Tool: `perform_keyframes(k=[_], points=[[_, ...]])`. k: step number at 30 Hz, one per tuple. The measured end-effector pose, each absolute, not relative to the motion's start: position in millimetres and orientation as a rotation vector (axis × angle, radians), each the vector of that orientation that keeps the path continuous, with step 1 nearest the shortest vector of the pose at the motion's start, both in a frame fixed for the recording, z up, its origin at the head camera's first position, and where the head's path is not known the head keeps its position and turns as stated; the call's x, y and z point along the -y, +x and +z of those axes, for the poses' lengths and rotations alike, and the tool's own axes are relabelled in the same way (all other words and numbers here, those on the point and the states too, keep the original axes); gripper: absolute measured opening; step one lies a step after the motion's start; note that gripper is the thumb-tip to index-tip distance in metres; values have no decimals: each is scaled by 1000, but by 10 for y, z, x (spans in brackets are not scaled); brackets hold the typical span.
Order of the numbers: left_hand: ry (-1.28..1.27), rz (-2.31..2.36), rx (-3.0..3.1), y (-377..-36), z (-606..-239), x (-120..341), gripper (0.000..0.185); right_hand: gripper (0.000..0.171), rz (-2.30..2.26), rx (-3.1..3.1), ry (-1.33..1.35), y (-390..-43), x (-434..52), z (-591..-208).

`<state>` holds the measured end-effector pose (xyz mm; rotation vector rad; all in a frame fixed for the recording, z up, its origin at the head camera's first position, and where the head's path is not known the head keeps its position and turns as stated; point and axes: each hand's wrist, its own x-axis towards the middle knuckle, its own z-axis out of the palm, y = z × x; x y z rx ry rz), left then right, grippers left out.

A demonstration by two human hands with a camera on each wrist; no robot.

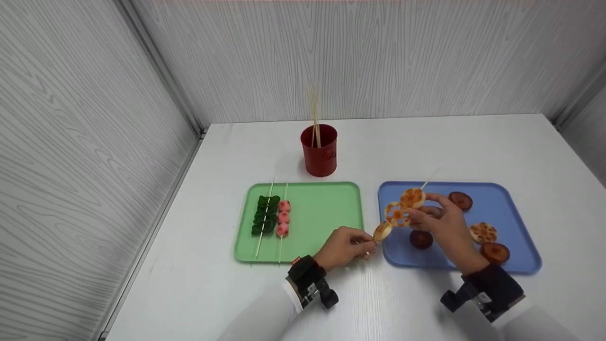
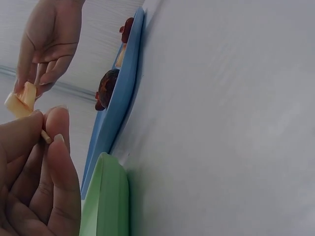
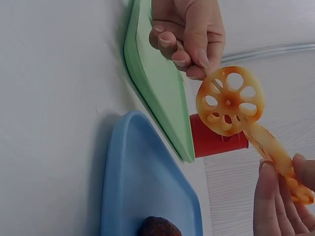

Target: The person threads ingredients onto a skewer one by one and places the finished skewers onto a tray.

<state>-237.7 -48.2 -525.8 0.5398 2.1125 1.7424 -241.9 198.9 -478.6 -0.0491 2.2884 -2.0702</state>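
Pinching the near end of a thin skewer (image 1: 431, 177), the left hand (image 1: 344, 247) steadied it beside the blue tray's left edge, while the right hand (image 1: 444, 222) gripped lotus root slices (image 1: 396, 214) between thumb and fingers farther up. Three slices sat on the stick, tilted at differing angles; holding the tail fixed presumably let the right fingers push or align them without the skewer turning. It hung raised over the left part of the blue tray (image 1: 506, 203), likely so that anything slipping would fall there. Loose brown rounds (image 1: 460, 201) and another lotus slice (image 1: 483, 232) lay toward that tray's right side, one more round nearer its left, within the right hand's reach. On the green tray (image 1: 326, 208), a dark green skewer (image 1: 266, 215) and a pink skewer (image 1: 283, 218) lay side by side near the left edge, which left room rightward. Past its far edge, a red cup (image 1: 320, 161) stood bare sticks (image 1: 315, 111) upright, probably for easy plucking.
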Motion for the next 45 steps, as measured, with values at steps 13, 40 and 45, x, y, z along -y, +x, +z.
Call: perform_keyframes(k=[13, 40, 45], points=[[606, 1635, -2463, -2412, -5285, 507, 14, 56, -2171, -2063, 56, -2458, -1971, -4822], [566, 1666, -2441, -2427, -5312, 499, 14, 57, -2173, -2038, 54, -2427, -2173, -4866], [543, 1665, -2417, -2425, -5312, 502, 14, 55, -2100, -2265, 26, -2457, -2331, -4853]])
